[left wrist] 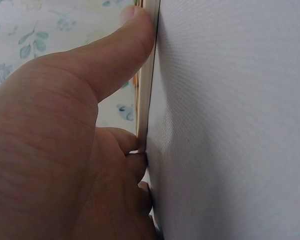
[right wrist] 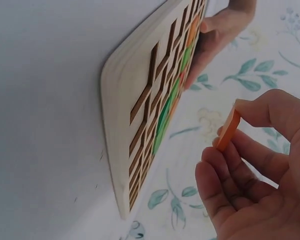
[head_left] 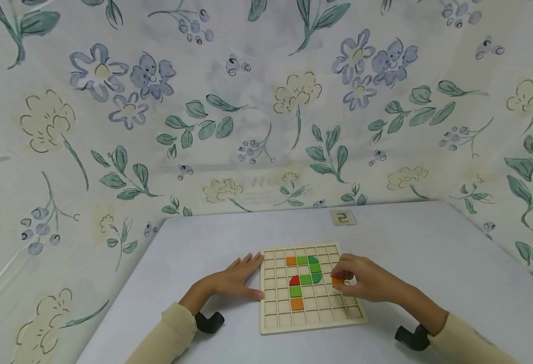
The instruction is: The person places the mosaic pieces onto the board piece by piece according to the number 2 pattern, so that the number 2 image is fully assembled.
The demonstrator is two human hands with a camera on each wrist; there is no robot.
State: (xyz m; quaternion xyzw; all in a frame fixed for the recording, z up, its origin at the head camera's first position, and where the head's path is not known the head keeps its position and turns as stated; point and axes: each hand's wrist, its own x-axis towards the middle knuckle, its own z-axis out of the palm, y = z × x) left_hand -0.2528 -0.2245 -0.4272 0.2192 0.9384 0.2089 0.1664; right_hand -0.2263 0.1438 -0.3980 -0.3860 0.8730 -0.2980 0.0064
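Observation:
A wooden grid board (head_left: pixel 330 308) lies on the table, its small square cells bordered by thin ridges. Several coloured tiles sit in its cells: orange tiles (head_left: pixel 297 304), green tiles (head_left: pixel 295 291) and a red tile with a rounded corner (head_left: pixel 295 280). Between thumb and fingertips, my right hand (head_left: pixel 368 280) pinches an orange tile (right wrist: pixel 229 129), held above the board's right side. My left hand (head_left: pixel 236 278) lies with spread fingers against the board's left edge; the thumb (left wrist: pixel 125 55) touches that edge in the left wrist view.
Behind the board, near the table's far edge, lies a small card (head_left: pixel 343 217) printed with a grid pattern. A white table (head_left: pixel 211 237) carries everything. A floral cloth (head_left: pixel 266 116) hangs behind it and at both sides. Black wrist mounts (head_left: pixel 209 322) sit under both forearms.

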